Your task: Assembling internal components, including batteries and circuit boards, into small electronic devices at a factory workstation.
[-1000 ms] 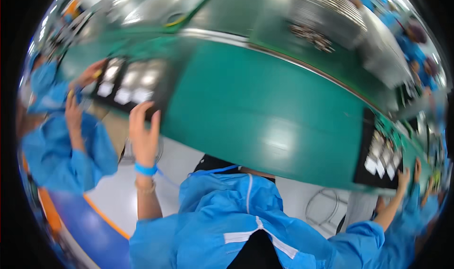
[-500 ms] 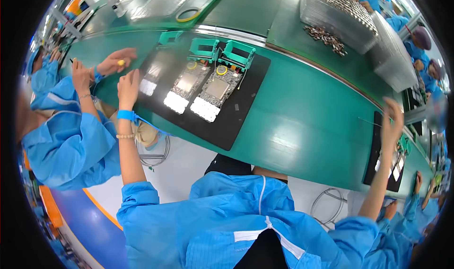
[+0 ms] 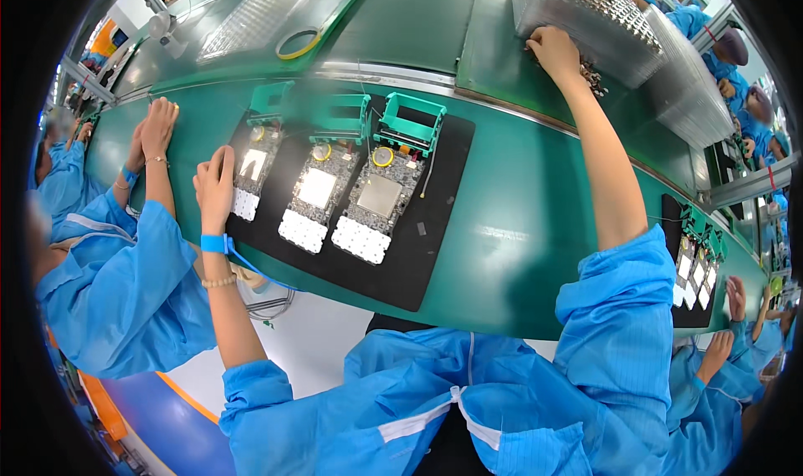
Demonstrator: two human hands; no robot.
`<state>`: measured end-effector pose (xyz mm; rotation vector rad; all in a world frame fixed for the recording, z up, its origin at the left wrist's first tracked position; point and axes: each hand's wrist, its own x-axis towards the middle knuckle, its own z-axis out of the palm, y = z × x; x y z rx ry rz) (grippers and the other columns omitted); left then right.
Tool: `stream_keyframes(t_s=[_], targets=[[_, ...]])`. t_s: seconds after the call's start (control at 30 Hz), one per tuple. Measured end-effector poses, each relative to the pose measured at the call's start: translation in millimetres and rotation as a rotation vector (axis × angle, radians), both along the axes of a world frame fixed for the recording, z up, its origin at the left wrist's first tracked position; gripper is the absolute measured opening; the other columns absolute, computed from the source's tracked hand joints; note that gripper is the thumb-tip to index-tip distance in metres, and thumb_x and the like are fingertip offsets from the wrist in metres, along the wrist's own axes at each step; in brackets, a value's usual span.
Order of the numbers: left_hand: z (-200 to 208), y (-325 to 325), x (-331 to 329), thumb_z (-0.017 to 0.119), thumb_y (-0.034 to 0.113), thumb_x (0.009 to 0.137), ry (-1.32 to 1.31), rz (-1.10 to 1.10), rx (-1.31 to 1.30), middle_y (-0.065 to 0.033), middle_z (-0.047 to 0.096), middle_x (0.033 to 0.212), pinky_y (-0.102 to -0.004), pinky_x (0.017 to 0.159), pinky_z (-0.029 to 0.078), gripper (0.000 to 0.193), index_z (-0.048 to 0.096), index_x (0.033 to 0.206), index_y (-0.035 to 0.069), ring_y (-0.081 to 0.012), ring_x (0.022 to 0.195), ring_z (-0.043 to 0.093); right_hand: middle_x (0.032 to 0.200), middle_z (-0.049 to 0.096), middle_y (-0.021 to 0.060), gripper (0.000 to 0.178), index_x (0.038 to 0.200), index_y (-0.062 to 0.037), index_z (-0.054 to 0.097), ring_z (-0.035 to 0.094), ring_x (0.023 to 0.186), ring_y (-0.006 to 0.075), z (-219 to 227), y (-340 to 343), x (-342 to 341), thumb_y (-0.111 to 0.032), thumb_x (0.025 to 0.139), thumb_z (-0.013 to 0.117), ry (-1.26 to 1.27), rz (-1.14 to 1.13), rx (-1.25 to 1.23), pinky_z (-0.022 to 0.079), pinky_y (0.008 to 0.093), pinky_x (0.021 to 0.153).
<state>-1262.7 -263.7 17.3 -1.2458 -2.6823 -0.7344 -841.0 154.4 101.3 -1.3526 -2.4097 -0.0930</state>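
My right hand reaches to a pile of small metal parts beside the clear tray stack. Its fingers are bent and drawn together at the pile; whatever they hold is hidden. At the left edge of a black mat, my left hand rests with fingers somewhat apart and nothing visible in it. A blue wrist strap circles that wrist. Three circuit boards lie on the mat: a left board, a middle board and a right board. Green plastic frames stand at their far ends.
A tall stack of clear trays stands on the far ledge, with a yellow tape ring further left. A co-worker's hands are close on my left. Another black mat with boards lies to the right.
My right hand has swung from the right side to the metal parts pile. The left hand has shifted slightly and its fingers have loosened. The view has moved, and the co-worker's hands have come together.
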Motion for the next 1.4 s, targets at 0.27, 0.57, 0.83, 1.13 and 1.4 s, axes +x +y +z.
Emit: stream_keyframes(t_s=[0.27, 0.57, 0.83, 1.13, 1.4], targets=[[17, -5, 27, 0.047, 0.045, 0.090, -0.061, -0.002, -0.016, -0.0168, 0.050, 0.107, -0.0415, 0.091, 0.035, 0.045, 0.056, 0.122, 0.015, -0.0345, 0.100, 0.045, 0.087, 0.066, 0.0120, 0.014, 0.081, -0.0102, 0.069, 0.063, 0.083, 0.0322, -9, -9, -57, -0.022, 0.079, 0.064, -0.057, -0.030, 0.168, 0.051, 0.0423, 0.073], [31, 9, 38, 0.056, 0.051, 0.083, -0.054, -0.156, 0.113, -0.0249, 0.050, 0.104, -0.0470, 0.081, 0.039, 0.061, 0.054, 0.118, 0.001, -0.0395, 0.094, 0.047, 0.072, 0.063, 0.0009, 0.008, 0.088, 0.0001, 0.063, 0.055, 0.065, 0.0045, 70, -99, -168, -0.005, 0.082, 0.060, 0.823, 0.493, -0.164, 0.041, 0.0176, 0.055], [50, 18, 18, 0.056, 0.033, 0.085, -0.027, -0.442, 0.127, -0.0183, 0.048, 0.105, -0.0452, 0.083, 0.034, 0.042, 0.055, 0.115, 0.004, -0.0335, 0.099, 0.044, 0.085, 0.067, 0.0029, 0.018, 0.099, -0.0025, 0.066, 0.060, 0.082, 0.0063, 64, -229, -245, -0.008, 0.082, 0.062, 0.613, 0.590, -0.435, 0.047, 0.0212, 0.073], [51, 74, 20, 0.066, 0.034, 0.078, -0.174, -0.556, 0.060, -0.0115, 0.054, 0.088, -0.0366, 0.075, 0.041, 0.038, 0.053, 0.095, 0.003, -0.0274, 0.086, 0.052, 0.079, 0.067, 0.0006, 0.012, 0.089, -0.0049, 0.067, 0.055, 0.068, 0.0065, 11, -246, -253, -0.009, 0.078, 0.064, 0.550, 0.540, -0.437, 0.036, 0.0221, 0.051], [62, 79, 19, 0.069, 0.020, 0.078, -0.901, -0.567, 0.327, -0.0135, 0.062, 0.080, -0.0306, 0.059, 0.048, 0.037, 0.047, 0.099, -0.002, -0.0204, 0.069, 0.061, 0.078, 0.066, 0.0039, 0.014, 0.091, -0.0053, 0.067, 0.057, 0.065, 0.0089, 8, -247, -248, -0.008, 0.078, 0.064, 0.688, 0.535, -0.370, 0.042, 0.0216, 0.054]])
